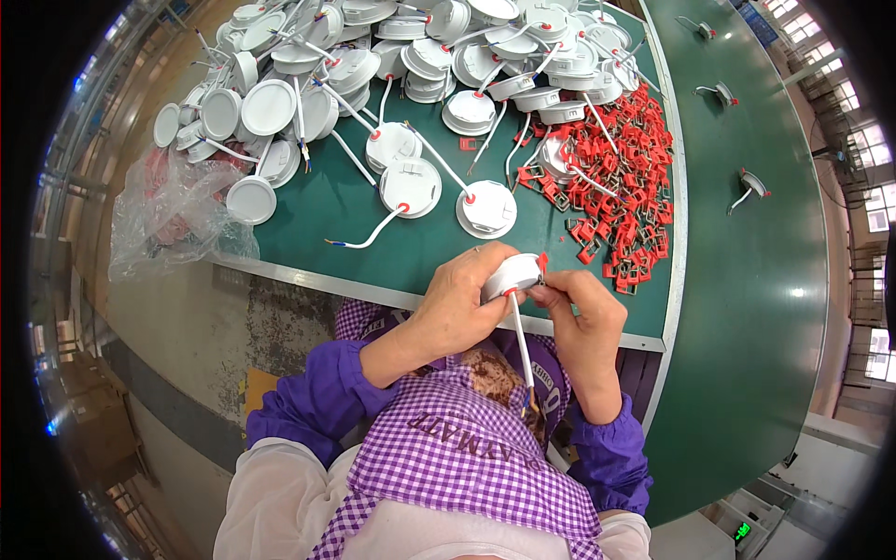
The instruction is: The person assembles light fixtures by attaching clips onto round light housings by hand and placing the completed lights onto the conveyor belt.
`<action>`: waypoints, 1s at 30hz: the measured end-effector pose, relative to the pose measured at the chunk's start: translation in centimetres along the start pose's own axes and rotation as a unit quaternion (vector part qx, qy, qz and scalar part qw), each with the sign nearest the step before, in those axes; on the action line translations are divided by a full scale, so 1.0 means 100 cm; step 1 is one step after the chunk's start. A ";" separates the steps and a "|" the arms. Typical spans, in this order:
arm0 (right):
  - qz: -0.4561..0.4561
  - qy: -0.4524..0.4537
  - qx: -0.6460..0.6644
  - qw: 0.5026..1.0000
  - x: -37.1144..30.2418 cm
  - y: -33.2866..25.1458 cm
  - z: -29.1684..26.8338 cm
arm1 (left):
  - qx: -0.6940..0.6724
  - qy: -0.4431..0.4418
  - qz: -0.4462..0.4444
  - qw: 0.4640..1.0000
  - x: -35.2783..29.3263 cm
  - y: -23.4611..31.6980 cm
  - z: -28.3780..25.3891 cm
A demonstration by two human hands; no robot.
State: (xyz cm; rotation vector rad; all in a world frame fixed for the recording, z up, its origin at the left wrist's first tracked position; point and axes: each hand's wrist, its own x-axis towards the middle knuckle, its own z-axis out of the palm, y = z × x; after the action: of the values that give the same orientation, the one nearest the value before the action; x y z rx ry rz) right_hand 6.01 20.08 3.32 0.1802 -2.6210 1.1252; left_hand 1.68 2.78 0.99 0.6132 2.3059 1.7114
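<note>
My left hand (461,297) is closed round a white round downlight (511,276), held above the table's front edge. The lamp is tipped on its side, and its white cable hangs toward my lap from a red grommet. At the lamp's right side my right hand (583,313) pinches a small part against the rim. A red clip shows just above those fingertips; how far it is seated is hidden by them. Several more downlights (486,209) with cables lie on the green table (317,224) just beyond my hands.
A large heap of white downlights (467,65) covers the far side. To the right lies a pile of red clips with metal springs (621,187). A clear plastic bag (177,215) hangs over the left edge. On the right, a green conveyor belt (747,280) carries several spaced lamps.
</note>
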 end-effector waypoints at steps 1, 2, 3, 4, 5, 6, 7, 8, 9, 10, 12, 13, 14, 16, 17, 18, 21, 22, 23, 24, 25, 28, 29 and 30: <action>0.076 0.003 0.094 0.993 0.000 0.000 -0.001 | -0.035 -0.021 -0.015 0.999 0.000 0.000 -0.001; 0.150 0.006 0.186 0.971 -0.001 0.000 -0.003 | -0.036 -0.022 -0.013 0.999 0.000 0.002 -0.002; 0.180 0.012 0.230 0.956 -0.004 -0.004 -0.005 | -0.049 -0.030 -0.001 0.998 -0.002 0.003 -0.003; 0.180 0.014 0.228 0.957 -0.007 -0.003 -0.006 | -0.063 -0.039 0.011 0.997 -0.004 0.004 -0.003; 0.176 -0.005 0.231 0.957 -0.010 -0.002 -0.008 | -0.081 -0.045 -0.003 0.996 -0.006 0.003 -0.001; 0.172 -0.024 0.234 0.957 -0.012 0.000 -0.009 | -0.082 -0.046 -0.002 0.996 -0.007 0.005 -0.002; 0.193 -0.032 0.259 0.946 -0.015 0.002 -0.011 | -0.091 -0.061 -0.026 0.994 -0.008 0.010 -0.003; 0.194 -0.030 0.256 0.946 -0.014 0.003 -0.012 | -0.099 -0.076 -0.050 0.991 -0.009 0.012 -0.004; 0.232 -0.027 0.291 0.928 -0.013 0.003 -0.013 | -0.101 -0.078 -0.049 0.991 -0.010 0.013 -0.004; 0.270 -0.022 0.326 0.906 -0.013 0.002 -0.014 | -0.084 -0.084 -0.046 0.992 -0.010 0.013 -0.004; 0.262 -0.027 0.315 0.912 -0.021 0.008 -0.007 | -0.070 -0.091 -0.042 0.993 -0.011 0.013 -0.002; 0.252 -0.034 0.308 0.917 -0.024 0.011 -0.003 | -0.058 -0.096 -0.053 0.992 -0.011 0.011 -0.001; 0.252 -0.033 0.306 0.917 -0.023 0.015 -0.005 | -0.046 -0.100 -0.064 0.992 -0.011 0.009 -0.001; 0.257 -0.119 0.398 0.873 -0.017 0.025 -0.015 | -0.131 -0.111 -0.096 0.981 -0.011 0.000 0.001; 0.222 -0.135 0.355 0.898 -0.014 0.031 -0.020 | -0.213 -0.120 -0.129 0.961 -0.012 -0.002 0.001; 0.217 -0.111 0.248 0.938 -0.009 0.034 -0.024 | -0.215 -0.119 -0.128 0.961 -0.012 -0.004 -0.003; 0.238 -0.018 0.038 0.970 0.003 0.050 -0.022 | -0.107 -0.055 -0.123 0.985 -0.008 0.007 -0.015; 0.167 0.025 -0.056 0.984 0.003 0.066 -0.018 | -0.107 -0.054 -0.121 0.985 -0.007 0.008 -0.018; 0.096 0.067 -0.148 0.982 0.004 0.072 -0.015 | -0.088 -0.049 -0.127 0.987 -0.006 0.008 -0.022; 0.096 0.068 -0.148 0.982 0.008 0.074 -0.016 | -0.068 -0.043 -0.132 0.988 -0.005 0.009 -0.024; 0.095 0.058 -0.186 0.976 0.015 0.073 -0.015 | -0.123 -0.031 -0.146 0.981 -0.003 0.009 -0.025; 0.140 0.005 -0.225 0.964 0.027 0.072 -0.014 | -0.267 -0.043 -0.177 0.946 -0.007 -0.005 -0.022; 0.129 -0.008 -0.228 0.965 0.030 0.072 -0.016 | -0.267 -0.041 -0.177 0.946 -0.008 -0.007 -0.020; 0.117 -0.021 -0.231 0.966 0.031 0.073 -0.018 | -0.350 -0.043 -0.185 0.917 -0.008 -0.008 -0.017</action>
State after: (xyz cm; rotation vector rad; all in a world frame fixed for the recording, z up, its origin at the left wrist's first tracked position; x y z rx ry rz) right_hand 1.75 26.38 0.38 -0.2095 -2.9115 0.5428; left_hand 1.56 0.80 0.66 0.0926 1.4491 2.0549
